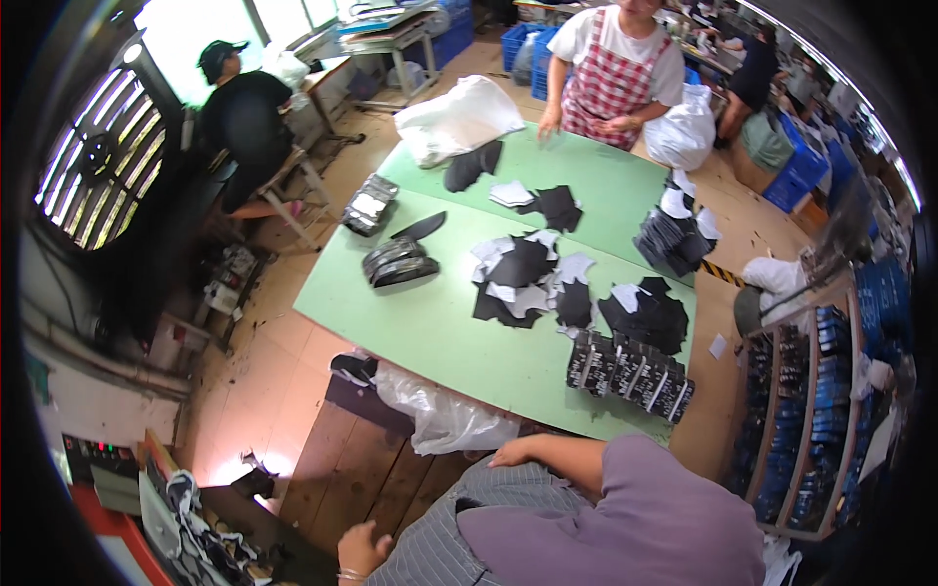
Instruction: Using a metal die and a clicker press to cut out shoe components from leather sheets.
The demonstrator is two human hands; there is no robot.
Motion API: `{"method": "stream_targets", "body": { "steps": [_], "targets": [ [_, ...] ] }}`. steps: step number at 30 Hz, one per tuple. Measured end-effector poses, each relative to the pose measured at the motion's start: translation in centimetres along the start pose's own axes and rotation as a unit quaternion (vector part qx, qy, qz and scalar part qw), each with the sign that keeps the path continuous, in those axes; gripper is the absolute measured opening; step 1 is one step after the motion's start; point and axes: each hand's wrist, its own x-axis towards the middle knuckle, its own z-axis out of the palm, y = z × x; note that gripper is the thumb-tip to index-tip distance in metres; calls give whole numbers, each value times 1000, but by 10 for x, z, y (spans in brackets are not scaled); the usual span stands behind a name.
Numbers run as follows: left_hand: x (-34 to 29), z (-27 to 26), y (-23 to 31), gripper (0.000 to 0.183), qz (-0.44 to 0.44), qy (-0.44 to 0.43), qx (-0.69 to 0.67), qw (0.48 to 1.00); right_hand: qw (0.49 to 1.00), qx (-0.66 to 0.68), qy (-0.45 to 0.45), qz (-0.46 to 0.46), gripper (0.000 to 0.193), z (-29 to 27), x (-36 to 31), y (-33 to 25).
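My left hand (362, 549), with bracelets at the wrist, hangs beside my striped lower garment at the bottom of the view. It is empty, its thumb apart from the loosely bent fingers. Resting on the striped cloth near the green table's (410, 332) front edge, my right hand (512, 451) lies flat with nothing visible in it. Stacks of bundled dark pieces (630, 376) stand at the table's near right. Beyond them lie dark cut pieces (647, 314) and a mixed pile of black and white pieces (523, 272).
A co-worker in a checked apron (625, 78) stands across the table. Dark curved pieces (399, 262) and a white bag (459, 117) lie on its left half. A loaded rack (801, 420) stands right; a wooden platform (342, 459) lies below the table. Another person (239, 117) sits far left.
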Motion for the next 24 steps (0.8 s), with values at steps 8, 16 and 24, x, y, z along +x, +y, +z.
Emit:
{"method": "stream_targets", "body": {
  "steps": [8,16,24],
  "targets": [
    [-124,38,-106,27,41,71,147,986,970,-97,215,-64,37,-51,-11,-107],
    [-245,139,-159,28,59,131,280,949,906,113,-92,-397,19,-53,-165,-345],
    [-365,139,24,44,-71,-12,315,946,559,-201,-478,-647,27,23,-332,-464]
  ]
}}
